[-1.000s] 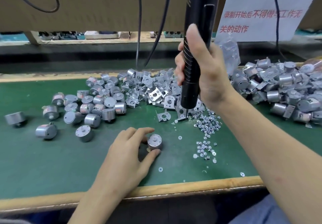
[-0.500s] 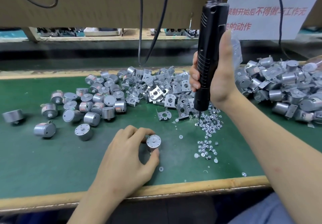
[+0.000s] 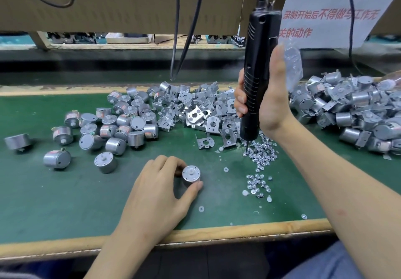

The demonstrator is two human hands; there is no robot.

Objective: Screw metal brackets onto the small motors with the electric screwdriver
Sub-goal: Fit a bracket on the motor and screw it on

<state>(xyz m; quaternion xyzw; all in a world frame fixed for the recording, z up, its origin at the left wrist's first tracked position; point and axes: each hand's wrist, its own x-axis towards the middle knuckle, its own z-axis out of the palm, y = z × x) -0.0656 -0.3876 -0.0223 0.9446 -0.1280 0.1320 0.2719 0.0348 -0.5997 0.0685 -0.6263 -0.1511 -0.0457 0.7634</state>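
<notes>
Green matting covers the workbench (image 3: 54, 202), edged at the front in pale wood. The biggest heap on it lies at the far right: motors with brackets already fitted (image 3: 351, 114). Left of centre sits a looser spread of bare motors (image 3: 121, 124), and between the 2 heaps is a tangle of loose metal brackets (image 3: 195, 109).

A black electric screwdriver (image 3: 258, 62) hangs upright from a cord and clip overhead. The right hand (image 3: 271, 101) is wrapped round its ribbed grip, fingers curled round the tool. Its bit points down into the scatter of small screws (image 3: 260, 155) just in front of the brackets. Whether a screw sits on the tip is too small to tell.

The left hand (image 3: 156, 194) rests on the mat near the front edge. It pinches 1 small motor (image 3: 191, 175) between thumb and fingertips. That motor stands shaft face up, well apart from the piles, and has no bracket on it yet.

The step in hand looks like loading a screw onto the bit while a fresh motor is steadied. The next move probably calls for a bracket first — laid on the motor's face with its holes over the motor's own. Then the bit can be carried across and brought straight down, with the left fingers clear of it.
</notes>
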